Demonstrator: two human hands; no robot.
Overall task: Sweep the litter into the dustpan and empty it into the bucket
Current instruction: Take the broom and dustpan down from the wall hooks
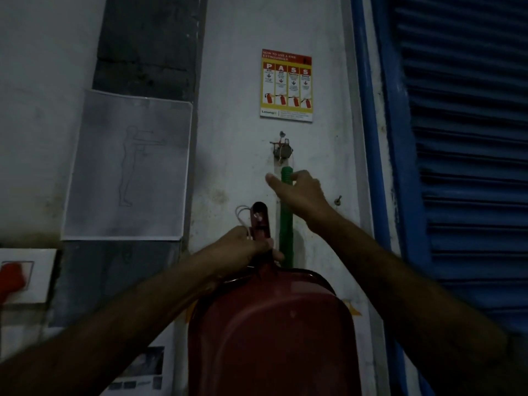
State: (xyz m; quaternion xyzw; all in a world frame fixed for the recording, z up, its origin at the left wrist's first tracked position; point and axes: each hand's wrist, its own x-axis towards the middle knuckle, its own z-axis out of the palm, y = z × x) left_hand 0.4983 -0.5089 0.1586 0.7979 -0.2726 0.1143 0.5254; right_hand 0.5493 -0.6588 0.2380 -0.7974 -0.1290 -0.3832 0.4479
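- Against the dim white wall (pixel 234 81), at the far left, hangs a pale sheet of paper with a faint line drawing of a standing figure (pixel 128 167).
- Below centre, the left hand (pixel 245 247) has its fingers (pixel 274 252) clamped round the handle of the dark red plastic dustpan (pixel 274 332), which is held upright against the wall, pan downward.
- Just right of that handle stands the green ribbed broom handle (pixel 286 224), upright, its top just below a small metal wall hook (pixel 281 151).
- The right hand (pixel 300 192) rests on the top of the green handle, fingers (pixel 274 181) spread apart, not closed around it.
- Above the hook is a red and yellow fire-extinguisher instruction poster (pixel 286 84).
- At the far right is a blue louvred shutter (pixel 468 167).
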